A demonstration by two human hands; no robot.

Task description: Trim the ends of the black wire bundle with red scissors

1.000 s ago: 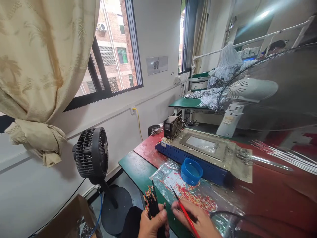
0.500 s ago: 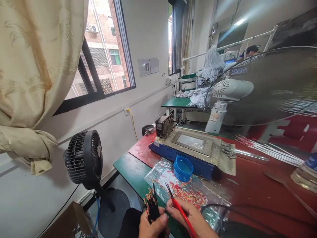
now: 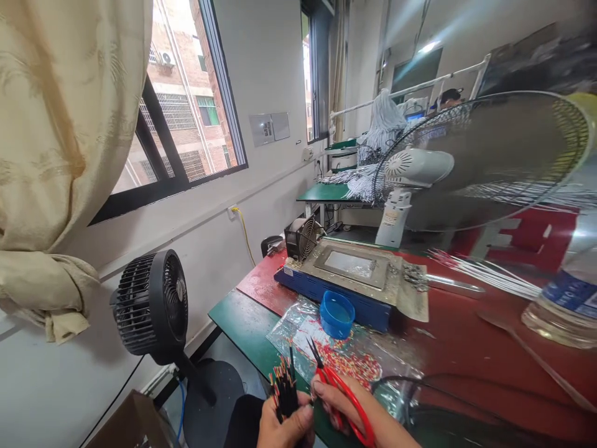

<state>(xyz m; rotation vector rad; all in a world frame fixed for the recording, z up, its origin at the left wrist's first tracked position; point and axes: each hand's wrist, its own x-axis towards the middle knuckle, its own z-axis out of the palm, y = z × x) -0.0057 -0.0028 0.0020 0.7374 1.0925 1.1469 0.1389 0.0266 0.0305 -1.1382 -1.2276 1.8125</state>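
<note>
My left hand (image 3: pixel 285 423) is closed round a bundle of black cables (image 3: pixel 284 389) whose stripped tips show red, yellow and orange wire ends pointing up. Close beside it, my right hand (image 3: pixel 342 401) grips red-handled scissors (image 3: pixel 351 398), with the narrow dark blades pointing up and left over the table. The fingertips of both hands nearly meet at one cable by the bundle; exactly how it is pinched is hidden. Beyond the hands lies a clear plastic sheet (image 3: pixel 298 311) strewn with red and yellow wire clippings (image 3: pixel 357 366). A blue round cup (image 3: pixel 336 315) stands on it.
Behind the cup sits a blue soldering pot (image 3: pixel 321 298) with a small fan (image 3: pixel 301 238). A large fan (image 3: pixel 415 168) stands behind, and a black fan (image 3: pixel 152 305) at left. White cables (image 3: pixel 494 277), a spoon (image 3: pixel 522 339) and a bottle (image 3: pixel 564 305) lie right.
The scissors' handles have spread apart in my right hand and their red loops now show. My left hand keeps the bundle. The whole view has shifted slightly.
</note>
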